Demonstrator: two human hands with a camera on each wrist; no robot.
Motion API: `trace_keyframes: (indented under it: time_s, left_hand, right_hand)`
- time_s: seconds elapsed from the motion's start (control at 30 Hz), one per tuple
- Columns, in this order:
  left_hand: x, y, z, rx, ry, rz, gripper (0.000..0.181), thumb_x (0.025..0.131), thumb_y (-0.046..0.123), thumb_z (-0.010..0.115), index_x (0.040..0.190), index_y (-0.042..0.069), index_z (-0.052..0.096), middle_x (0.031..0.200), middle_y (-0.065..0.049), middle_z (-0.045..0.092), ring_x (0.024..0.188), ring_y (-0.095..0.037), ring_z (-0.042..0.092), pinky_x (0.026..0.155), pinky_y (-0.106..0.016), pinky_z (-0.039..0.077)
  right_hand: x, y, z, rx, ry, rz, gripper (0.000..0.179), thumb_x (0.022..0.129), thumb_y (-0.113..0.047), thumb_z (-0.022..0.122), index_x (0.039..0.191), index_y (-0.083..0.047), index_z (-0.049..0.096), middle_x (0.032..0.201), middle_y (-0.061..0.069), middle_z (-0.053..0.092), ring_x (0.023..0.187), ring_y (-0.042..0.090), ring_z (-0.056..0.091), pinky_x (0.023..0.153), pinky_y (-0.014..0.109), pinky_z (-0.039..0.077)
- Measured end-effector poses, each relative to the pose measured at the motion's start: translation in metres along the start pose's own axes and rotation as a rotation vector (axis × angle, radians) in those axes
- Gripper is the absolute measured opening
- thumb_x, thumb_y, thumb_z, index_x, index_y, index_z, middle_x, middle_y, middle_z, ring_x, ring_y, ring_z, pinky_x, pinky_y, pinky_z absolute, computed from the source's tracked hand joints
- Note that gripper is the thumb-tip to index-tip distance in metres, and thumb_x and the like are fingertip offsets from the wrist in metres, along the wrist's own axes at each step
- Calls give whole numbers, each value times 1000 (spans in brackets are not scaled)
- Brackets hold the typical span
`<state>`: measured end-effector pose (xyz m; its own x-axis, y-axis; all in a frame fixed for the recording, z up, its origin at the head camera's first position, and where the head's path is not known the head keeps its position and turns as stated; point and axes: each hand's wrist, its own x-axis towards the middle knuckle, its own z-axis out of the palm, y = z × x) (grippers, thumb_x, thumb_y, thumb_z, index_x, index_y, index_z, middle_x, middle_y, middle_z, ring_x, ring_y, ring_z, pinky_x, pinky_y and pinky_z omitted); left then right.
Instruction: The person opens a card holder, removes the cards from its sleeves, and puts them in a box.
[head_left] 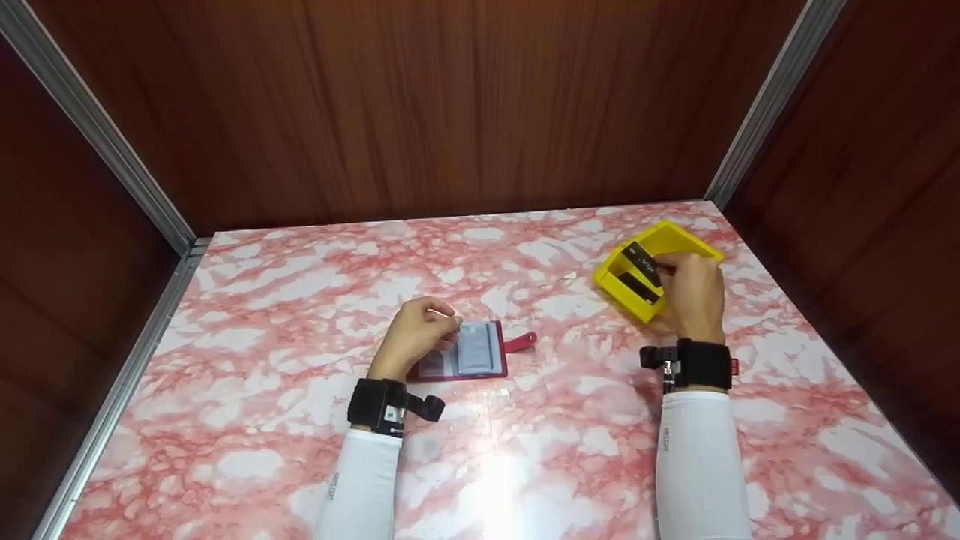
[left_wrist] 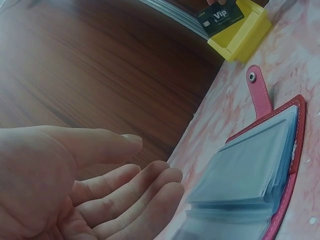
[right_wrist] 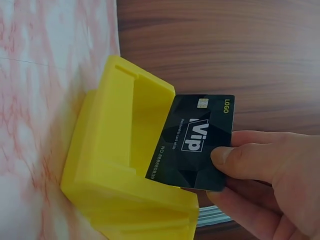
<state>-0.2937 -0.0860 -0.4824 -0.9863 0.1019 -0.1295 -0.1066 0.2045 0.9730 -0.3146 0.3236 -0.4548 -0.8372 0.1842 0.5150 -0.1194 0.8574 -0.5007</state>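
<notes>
My right hand pinches a black VIP card between thumb and fingers, at the opening of a yellow plastic bin. Inside that bin, the head view shows another dark card-like piece. An open card holder with a red cover and clear plastic sleeves lies on the table, its strap with a metal snap pointing right in the head view. Over the holder's left part hovers my left hand, fingers loosely curled and thumb apart from them, with nothing held.
The table top has a red and white marbled pattern. Brown wood-grain panels stand behind it and at both sides, joined by metal corner posts. The yellow bin stands near the back right corner.
</notes>
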Motion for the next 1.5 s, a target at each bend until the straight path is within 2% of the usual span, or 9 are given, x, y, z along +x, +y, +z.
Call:
trace_keyframes:
  time_s: [0.4,0.63,0.83,1.17,1.37,1.5]
  left_hand:
    - [-1,-1,0,21,-10,10,17,97,7,73,111,-2,69,100,-27,79,75,-21,77,73,-36,70]
    - [-1,-1,0,21,-18,10,17,98,8,74,110,-1,68,100,-27,79,73,-20,77,72,-37,70]
    - [0,-2,0,19,-29,2,17,98,9,74,110,-1,68,101,-27,79,75,-21,77,71,-35,69]
    - [2,-4,0,0,-49,-16,19,98,8,73,112,-3,66,95,-21,79,74,-17,75,68,-29,67]
    - [1,-3,0,2,-47,-12,20,99,8,73,113,-4,66,101,-25,80,74,-18,76,69,-30,68]
    - [2,-3,0,-8,-53,-20,19,99,8,73,112,-5,67,100,-24,80,73,-17,76,68,-30,68]
  right_hand:
    - [0,3,13,-40,-57,-18,17,98,3,69,102,0,85,102,27,81,93,50,75,85,65,59]
    - [1,4,19,-122,-58,-33,16,97,3,68,102,2,84,99,27,80,89,51,75,79,66,60]
    - [-1,9,22,-149,-90,-23,16,97,0,73,109,3,83,105,29,80,95,53,75,83,67,60]
    - [-2,16,24,-146,-98,-13,19,97,2,69,111,5,82,106,30,79,96,55,75,85,68,60]
    - [-2,15,24,-143,-96,-9,20,97,3,70,114,6,81,109,31,79,99,55,75,88,68,60]
    - [-2,13,25,-131,-78,-10,19,98,2,68,111,4,82,108,31,79,98,56,74,86,69,60]
